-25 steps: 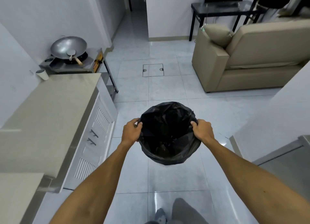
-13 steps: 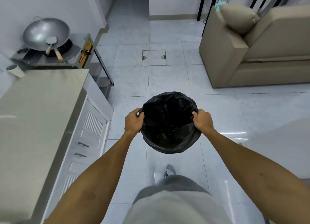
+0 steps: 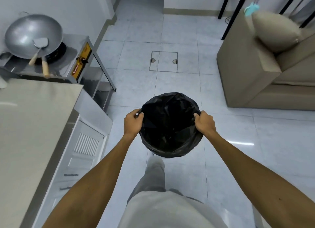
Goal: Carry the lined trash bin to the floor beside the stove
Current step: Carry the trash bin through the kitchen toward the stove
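A round trash bin (image 3: 170, 123) lined with a black plastic bag hangs in the air in front of me, above the white tiled floor. My left hand (image 3: 133, 122) grips its left rim and my right hand (image 3: 204, 123) grips its right rim. The stove (image 3: 68, 60), a steel stand with a yellow front label, stands at the upper left with a large steel wok (image 3: 32, 35) and a spatula on it. The bin is to the right of and nearer to me than the stove.
A steel counter with white cabinet doors (image 3: 34, 125) runs along my left. A beige sofa (image 3: 265, 70) with a cushion stands at the right. A square floor hatch (image 3: 163, 61) lies ahead on the tiles. Black table legs (image 3: 228, 16) stand at the far right.
I have walked forward with the bin. The stove, sofa and floor hatch have come closer. My leg has swung forward under the bin. Both hands keep their grip on the rim.
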### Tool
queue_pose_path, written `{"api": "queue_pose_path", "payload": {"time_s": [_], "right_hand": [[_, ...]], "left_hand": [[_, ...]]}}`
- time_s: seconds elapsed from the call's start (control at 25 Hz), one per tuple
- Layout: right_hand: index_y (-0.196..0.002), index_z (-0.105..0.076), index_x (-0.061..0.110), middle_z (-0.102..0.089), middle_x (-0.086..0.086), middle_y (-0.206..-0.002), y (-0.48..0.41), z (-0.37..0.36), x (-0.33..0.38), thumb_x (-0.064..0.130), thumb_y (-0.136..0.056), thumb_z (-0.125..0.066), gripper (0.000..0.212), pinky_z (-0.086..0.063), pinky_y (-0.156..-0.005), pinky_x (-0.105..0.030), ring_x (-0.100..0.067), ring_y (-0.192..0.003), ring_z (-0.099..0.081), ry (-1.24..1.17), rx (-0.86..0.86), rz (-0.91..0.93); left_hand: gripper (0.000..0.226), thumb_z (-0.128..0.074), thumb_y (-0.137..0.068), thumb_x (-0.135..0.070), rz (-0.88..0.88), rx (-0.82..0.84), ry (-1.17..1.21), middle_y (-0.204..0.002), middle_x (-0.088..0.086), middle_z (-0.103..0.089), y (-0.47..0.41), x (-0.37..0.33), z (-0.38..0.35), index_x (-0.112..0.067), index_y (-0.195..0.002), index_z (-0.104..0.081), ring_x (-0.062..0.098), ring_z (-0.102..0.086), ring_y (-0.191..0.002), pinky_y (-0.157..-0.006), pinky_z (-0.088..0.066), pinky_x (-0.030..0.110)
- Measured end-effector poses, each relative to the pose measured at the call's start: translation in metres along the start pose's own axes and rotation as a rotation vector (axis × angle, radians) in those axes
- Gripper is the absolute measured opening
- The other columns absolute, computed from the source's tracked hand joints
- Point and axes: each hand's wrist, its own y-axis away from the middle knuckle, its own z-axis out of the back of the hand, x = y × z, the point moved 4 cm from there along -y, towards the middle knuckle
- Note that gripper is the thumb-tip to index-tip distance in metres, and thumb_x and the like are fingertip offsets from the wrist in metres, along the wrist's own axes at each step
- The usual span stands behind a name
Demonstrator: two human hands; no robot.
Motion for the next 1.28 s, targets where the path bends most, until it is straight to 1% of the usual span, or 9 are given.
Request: {"api": "queue_pose_path", "payload": {"time_s": [0.2,0.28,0.4,0.68,0.84,0.92,1.0,1.2,1.28], "right_hand": [[-0.103,-0.055,0.003,-0.065,-0.017,-0.101,-0.103,0.018,0.060,0.040,-0.102,-0.043,0.039,-0.046,-0.075,-0.041,-0.037,-0.093,-0.062,-0.095,-0.052,0.008],[-0.099,-0.054,0.005,-0.064,-0.015,-0.097,-0.155,0.026,0.094,0.041,-0.101,-0.044,0.037,-0.048,-0.076,-0.043,-0.036,-0.091,-0.061,-0.151,-0.055,-0.004],[-0.096,-0.053,0.007,-0.063,-0.012,-0.093,-0.226,0.041,0.143,0.043,-0.100,-0.045,0.037,-0.052,-0.079,-0.047,-0.034,-0.088,-0.061,-0.222,-0.059,-0.018],[-0.097,-0.054,0.005,-0.063,-0.013,-0.097,-0.411,0.059,0.230,0.042,-0.099,-0.048,0.037,-0.047,-0.073,-0.040,-0.032,-0.088,-0.060,-0.277,0.035,-0.009],[-0.098,-0.056,0.004,-0.064,-0.016,-0.098,-0.541,0.077,0.315,0.042,-0.098,-0.050,0.039,-0.044,-0.073,-0.040,-0.035,-0.090,-0.059,-0.197,0.105,0.120],[-0.099,-0.057,0.002,-0.063,-0.014,-0.098,-0.606,0.080,0.369,0.040,-0.098,-0.051,0.038,-0.040,-0.072,-0.038,-0.031,-0.089,-0.057,-0.115,0.169,0.216],[-0.101,-0.058,0.002,-0.061,-0.012,-0.097,-0.642,0.084,0.406,0.040,-0.098,-0.052,0.039,-0.039,-0.071,-0.036,-0.027,-0.088,-0.054,-0.093,0.193,0.284],[-0.102,-0.058,0.006,-0.062,-0.010,-0.094,-0.738,0.044,0.530,0.041,-0.098,-0.052,0.036,-0.044,-0.071,-0.037,-0.030,-0.088,-0.058,0.007,0.359,0.421],[-0.099,-0.058,0.007,-0.061,-0.010,-0.091,-0.765,0.018,0.576,0.041,-0.098,-0.052,0.035,-0.045,-0.069,-0.037,-0.031,-0.086,-0.058,0.049,0.425,0.487]], "left_hand": [[0.028,-0.057,-0.097,-0.018,0.001,-0.015,0.095,-0.104,-0.006,-0.069,-0.105,-0.047,-0.014,-0.013,-0.122,-0.069,0.002,-0.064,-0.090,-0.088,-0.052,0.022],[0.027,-0.058,-0.097,-0.017,0.010,-0.022,0.117,-0.107,-0.004,-0.071,-0.160,-0.070,-0.017,-0.012,-0.121,-0.069,0.006,-0.065,-0.093,-0.089,-0.052,0.021],[0.028,-0.059,-0.097,-0.017,0.028,-0.034,0.135,-0.110,-0.001,-0.072,-0.243,-0.103,-0.026,-0.012,-0.122,-0.069,0.013,-0.066,-0.100,-0.094,-0.053,0.026],[0.026,-0.060,-0.096,-0.018,0.076,-0.078,0.177,-0.108,0.000,-0.073,-0.421,-0.149,-0.069,-0.012,-0.120,-0.070,0.016,-0.068,-0.102,-0.095,-0.055,0.033],[0.025,-0.061,-0.096,-0.018,0.132,-0.206,0.248,-0.104,-0.004,-0.073,-0.521,-0.185,-0.083,-0.013,-0.118,-0.071,0.014,-0.068,-0.100,-0.095,-0.055,0.032],[0.024,-0.062,-0.095,-0.018,0.158,-0.303,0.297,-0.102,-0.006,-0.073,-0.571,-0.196,-0.082,-0.013,-0.116,-0.072,0.013,-0.069,-0.099,-0.095,-0.056,0.034],[0.023,-0.062,-0.095,-0.018,0.163,-0.334,0.299,-0.101,-0.003,-0.075,-0.602,-0.203,-0.079,-0.012,-0.114,-0.073,0.014,-0.070,-0.097,-0.094,-0.056,0.035],[0.025,-0.062,-0.096,-0.017,0.256,-0.551,0.361,-0.105,0.001,-0.074,-0.686,-0.202,-0.056,-0.008,-0.117,-0.072,0.009,-0.068,-0.097,-0.096,-0.055,0.032],[0.026,-0.061,-0.096,-0.016,0.274,-0.621,0.411,-0.108,0.002,-0.074,-0.717,-0.194,-0.042,-0.007,-0.119,-0.071,0.012,-0.069,-0.100,-0.096,-0.055,0.030]]}}
